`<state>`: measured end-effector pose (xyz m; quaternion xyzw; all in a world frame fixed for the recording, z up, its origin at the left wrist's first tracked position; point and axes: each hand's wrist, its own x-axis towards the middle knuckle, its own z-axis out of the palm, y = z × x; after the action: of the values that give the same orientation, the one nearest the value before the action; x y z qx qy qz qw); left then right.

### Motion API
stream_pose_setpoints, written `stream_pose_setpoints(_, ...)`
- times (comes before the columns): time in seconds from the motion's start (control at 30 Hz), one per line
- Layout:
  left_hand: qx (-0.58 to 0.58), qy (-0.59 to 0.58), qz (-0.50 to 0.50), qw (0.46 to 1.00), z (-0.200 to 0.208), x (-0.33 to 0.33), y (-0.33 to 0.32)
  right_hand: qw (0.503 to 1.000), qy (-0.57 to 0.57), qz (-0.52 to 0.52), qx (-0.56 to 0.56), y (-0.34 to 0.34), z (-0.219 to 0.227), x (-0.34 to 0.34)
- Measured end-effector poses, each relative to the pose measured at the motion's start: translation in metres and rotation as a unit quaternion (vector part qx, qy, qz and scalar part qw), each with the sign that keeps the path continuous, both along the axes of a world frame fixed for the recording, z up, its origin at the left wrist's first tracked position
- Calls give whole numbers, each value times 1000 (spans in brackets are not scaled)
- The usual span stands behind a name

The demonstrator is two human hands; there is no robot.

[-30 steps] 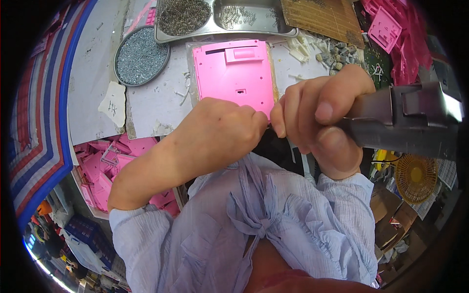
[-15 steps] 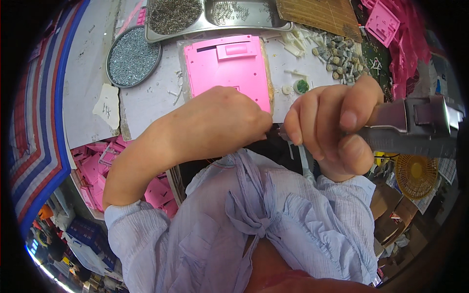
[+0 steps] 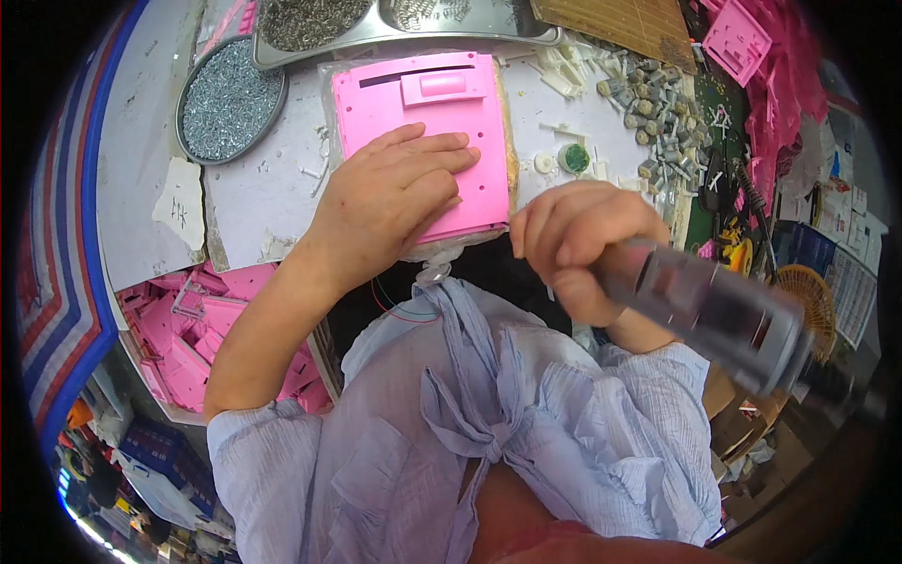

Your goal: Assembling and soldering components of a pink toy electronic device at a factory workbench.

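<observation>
My left hand [image 3: 390,193] lies with its fingers stretched over a pink plastic panel [image 3: 489,155], pressing on its lower left half. The panel has a long slot and a raised block near its far edge, plus small holes. It rests on a pad wrapped in clear plastic [image 3: 511,150]. In my right hand [image 3: 592,235] is a grey electric screwdriver [image 3: 719,315], tilted, its rear end out to the right and blurred. The fingers close round its front part beside the panel's near right corner. Whether its tip touches anything I cannot tell.
A round dish of small silvery screws [image 3: 232,101] stands left of the panel. Behind it is a metal tray [image 3: 376,28] holding springs. Small motors [image 3: 658,122] and white plastic pieces lie to the right. A box of pink parts [image 3: 225,329] is at the near left.
My left hand has moved from beside my right hand onto the panel, its fingers spreading out. The screwdriver has swung so its rear end points lower, and my right hand shifted slightly left.
</observation>
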<state>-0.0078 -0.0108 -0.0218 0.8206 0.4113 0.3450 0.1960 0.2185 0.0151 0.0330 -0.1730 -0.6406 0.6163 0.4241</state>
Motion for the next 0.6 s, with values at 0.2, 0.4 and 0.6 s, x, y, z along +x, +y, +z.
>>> stream_pose_setpoints(0.2,-5,-16,-3,1000,0,-2,2,991,56,80,94,13,-9,-10)
stream_pose_setpoints(0.4,-9,-37,7,999,-4,-1,3,990,98,75,64,34,6,-23)
stream_pose_setpoints(0.6,-30,-56,9,998,-2,-3,2,984,81,115,105,42,5,-32)
